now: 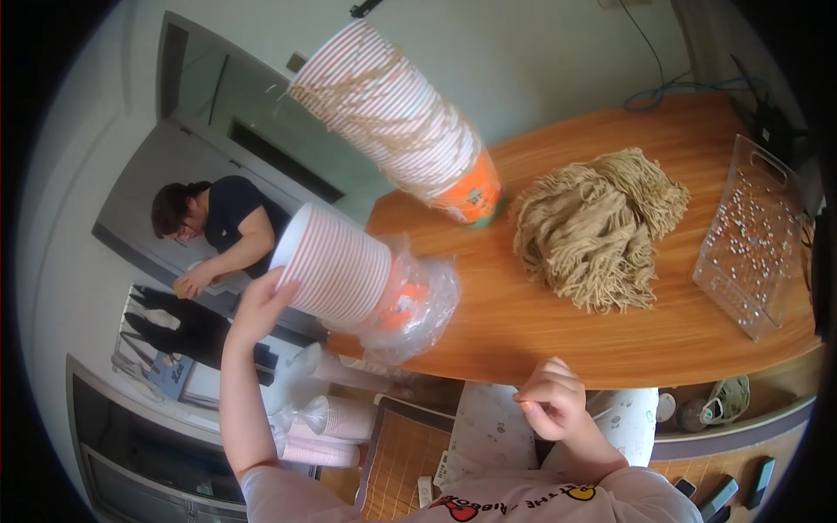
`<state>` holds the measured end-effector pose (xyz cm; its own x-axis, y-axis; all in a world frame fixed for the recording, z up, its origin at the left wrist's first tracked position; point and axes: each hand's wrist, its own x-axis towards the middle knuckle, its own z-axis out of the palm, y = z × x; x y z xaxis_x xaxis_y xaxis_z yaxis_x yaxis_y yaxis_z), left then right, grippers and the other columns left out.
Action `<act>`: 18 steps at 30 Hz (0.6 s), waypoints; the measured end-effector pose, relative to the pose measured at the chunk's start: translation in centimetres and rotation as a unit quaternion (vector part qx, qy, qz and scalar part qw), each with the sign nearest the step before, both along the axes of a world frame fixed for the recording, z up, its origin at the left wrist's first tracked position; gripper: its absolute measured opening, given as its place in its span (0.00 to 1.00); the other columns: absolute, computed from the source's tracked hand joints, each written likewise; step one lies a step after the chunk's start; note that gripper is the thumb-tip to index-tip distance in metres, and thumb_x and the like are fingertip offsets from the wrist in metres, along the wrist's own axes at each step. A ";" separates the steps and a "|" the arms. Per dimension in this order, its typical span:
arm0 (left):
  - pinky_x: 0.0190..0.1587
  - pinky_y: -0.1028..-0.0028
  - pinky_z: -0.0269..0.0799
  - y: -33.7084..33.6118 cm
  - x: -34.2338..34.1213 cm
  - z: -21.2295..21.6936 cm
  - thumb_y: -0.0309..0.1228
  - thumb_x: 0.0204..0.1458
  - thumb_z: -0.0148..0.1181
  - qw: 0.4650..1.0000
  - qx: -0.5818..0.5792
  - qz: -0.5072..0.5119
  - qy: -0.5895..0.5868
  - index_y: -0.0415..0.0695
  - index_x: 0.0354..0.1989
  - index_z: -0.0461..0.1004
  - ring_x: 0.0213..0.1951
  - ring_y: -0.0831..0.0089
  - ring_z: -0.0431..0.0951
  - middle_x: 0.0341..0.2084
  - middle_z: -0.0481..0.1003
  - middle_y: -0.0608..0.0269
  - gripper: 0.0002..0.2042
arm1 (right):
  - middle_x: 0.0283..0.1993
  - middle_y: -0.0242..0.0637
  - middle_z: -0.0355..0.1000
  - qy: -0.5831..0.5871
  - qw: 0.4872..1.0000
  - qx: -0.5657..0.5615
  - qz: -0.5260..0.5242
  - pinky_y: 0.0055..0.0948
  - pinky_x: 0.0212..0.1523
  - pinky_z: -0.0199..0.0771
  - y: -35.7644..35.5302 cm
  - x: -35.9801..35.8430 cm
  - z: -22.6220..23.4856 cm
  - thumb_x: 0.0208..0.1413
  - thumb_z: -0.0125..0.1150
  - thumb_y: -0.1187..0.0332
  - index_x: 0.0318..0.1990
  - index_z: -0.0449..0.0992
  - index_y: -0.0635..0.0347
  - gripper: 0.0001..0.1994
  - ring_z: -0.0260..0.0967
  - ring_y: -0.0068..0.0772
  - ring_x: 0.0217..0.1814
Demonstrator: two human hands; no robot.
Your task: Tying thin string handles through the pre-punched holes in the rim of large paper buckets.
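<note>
A shorter stack of nested white paper cups (340, 266) with reddish rims stands at the near left of the table, its base in a crumpled clear plastic bag (418, 305). My left hand (260, 307) grips the rim at the top of this stack, some fingers hidden behind the cup. Behind it rises a taller stack of paper cups (392, 113), orange at the bottom, with beige cord across its sides. My right hand (555, 401) is curled closed over my lap by the table's front edge; whatever its fingers pinch is too small to name.
A heap of beige cords (602, 227) lies mid-table. At the right is a clear tray (758, 240) scattered with small coloured beads. The wooden table (488, 340) curves along its front edge. More bagged cup stacks (323, 440) stand low at left. Another person (235, 218) works beyond.
</note>
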<state>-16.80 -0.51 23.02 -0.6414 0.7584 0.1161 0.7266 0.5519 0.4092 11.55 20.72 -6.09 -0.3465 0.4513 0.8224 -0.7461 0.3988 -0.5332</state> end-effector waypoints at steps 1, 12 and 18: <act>0.39 0.81 0.65 -0.9 -0.6 -0.3 0.35 0.62 0.54 1.000 0.017 0.003 0.010 0.37 0.43 0.76 0.34 0.83 0.69 0.29 0.73 0.72 0.13 | 0.25 0.32 0.73 -0.006 1.000 -0.003 -0.004 0.30 0.30 0.62 -0.1 -0.2 0.1 0.48 0.64 0.76 0.31 0.76 0.57 0.04 0.68 0.33 0.25; 0.37 0.75 0.65 0.3 -2.8 -3.7 0.36 0.65 0.46 0.975 0.188 -0.018 0.118 0.33 0.35 0.73 0.31 0.79 0.68 0.27 0.73 0.63 0.16 | 0.28 0.32 0.73 -0.126 0.983 0.009 -0.135 0.33 0.36 0.62 0.0 1.2 2.1 0.50 0.63 0.72 0.31 0.76 0.56 0.02 0.67 0.35 0.30; 0.35 0.77 0.66 1.8 -0.8 -2.4 0.34 0.62 0.51 0.984 0.102 -0.024 0.144 0.33 0.36 0.75 0.30 0.79 0.71 0.26 0.75 0.64 0.14 | 0.36 0.35 0.72 -0.269 0.844 0.009 -0.463 0.38 0.46 0.60 2.2 3.6 3.8 0.49 0.63 0.71 0.36 0.75 0.57 0.06 0.66 0.40 0.40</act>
<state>-17.63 1.24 20.63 -0.5241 0.7285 0.4411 0.8516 0.4423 0.2814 15.20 22.87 -2.26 -0.1777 0.7229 0.6677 0.2395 0.6899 -0.6832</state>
